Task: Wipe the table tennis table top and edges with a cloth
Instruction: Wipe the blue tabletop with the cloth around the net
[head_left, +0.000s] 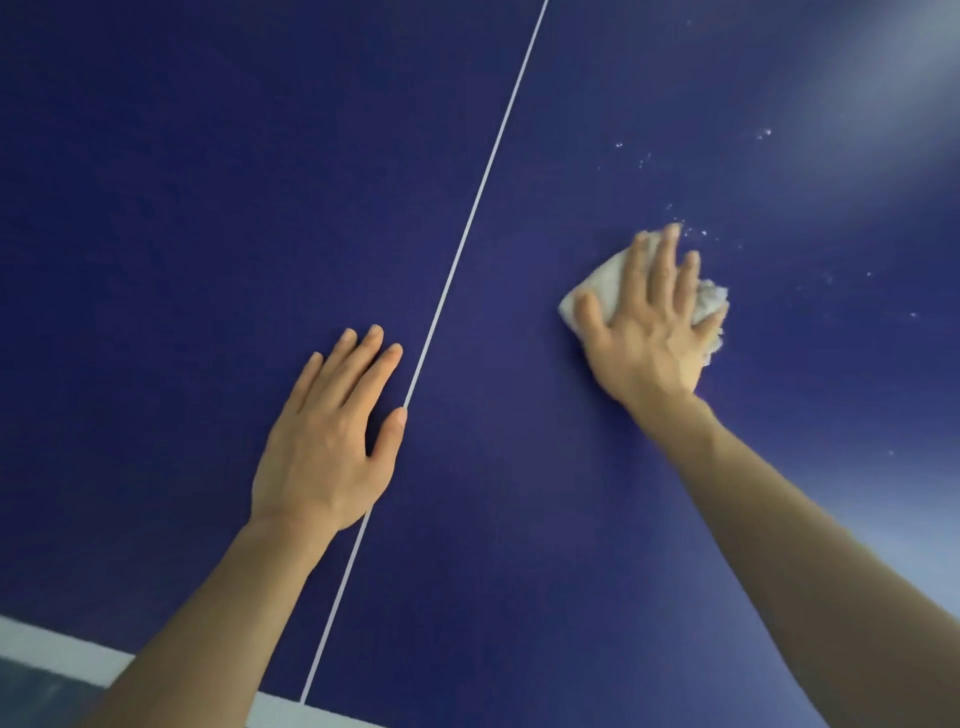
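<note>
The cloth (613, 280), a small white wad, lies on the dark blue table (208, 208) to the right of the thin white centre line (467, 234). The right hand (649, 322) presses flat on top of it, fingers straight and spread, with the cloth showing at both sides. Just past the fingertips, small white specks (691, 228) dot the surface, more scattered farther out. The left hand (327, 441) rests palm down on the bare table just left of the line, fingers relaxed and holding nothing. A white border (52, 649) runs along the near edge, a grey floor (31, 696) below it. Pale glare washes the far right corner.
</note>
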